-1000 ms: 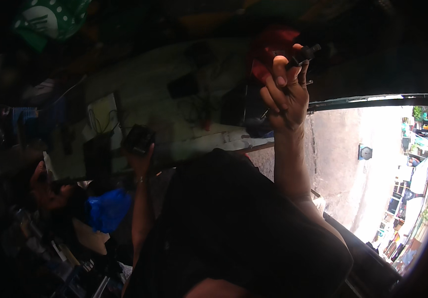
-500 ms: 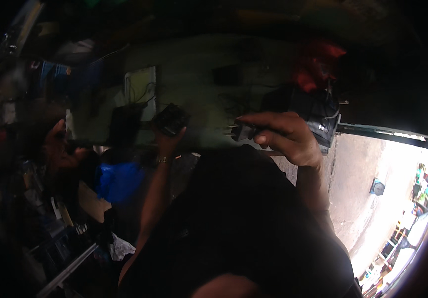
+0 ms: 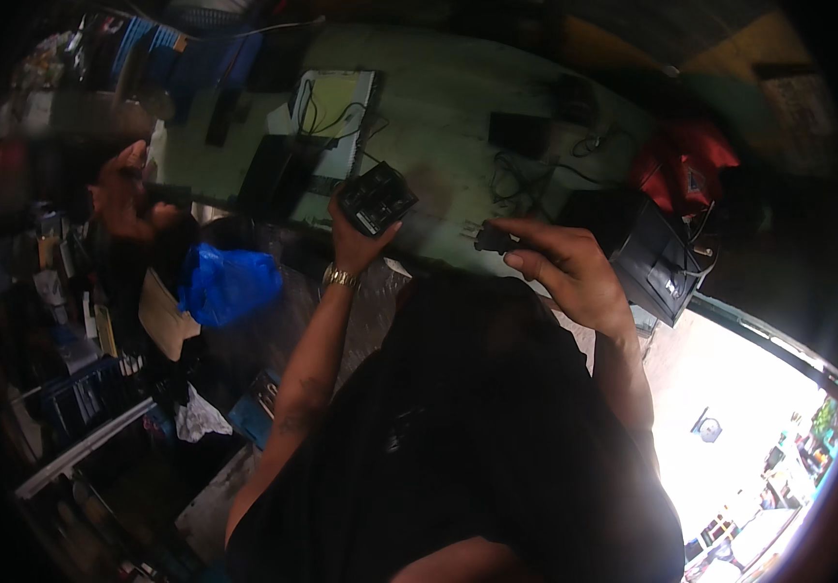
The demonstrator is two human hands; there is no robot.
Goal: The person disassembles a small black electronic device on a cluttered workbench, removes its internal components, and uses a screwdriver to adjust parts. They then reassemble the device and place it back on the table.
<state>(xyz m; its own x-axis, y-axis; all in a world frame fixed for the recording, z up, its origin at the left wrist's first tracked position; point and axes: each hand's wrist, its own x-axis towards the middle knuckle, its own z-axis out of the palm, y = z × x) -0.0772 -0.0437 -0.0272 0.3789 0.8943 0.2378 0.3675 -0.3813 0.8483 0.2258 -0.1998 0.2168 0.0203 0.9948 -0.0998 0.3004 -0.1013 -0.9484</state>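
Observation:
My left hand (image 3: 359, 243), with a metal-band watch (image 3: 341, 277) at its wrist, is closed around a black boxy device (image 3: 378, 199) above the near edge of the green table (image 3: 428, 117). To the right, the fingers of my right hand (image 3: 574, 267) pinch a black power plug (image 3: 495, 238). Its two metal prongs point left toward the device, and a gap separates the two. Whether a cord joins them cannot be made out.
On the table lie a spiral notebook (image 3: 341, 121) with a cable on it, a dark flat case (image 3: 283, 175), and tangled black cords (image 3: 516, 185). At right stand a black box (image 3: 652, 243) and a red bag (image 3: 681, 165). A blue plastic bag (image 3: 229, 282) is at left.
The view has turned, so the table and its things appear shifted and tilted. Both hands keep hold of the device and the plug, which remain apart.

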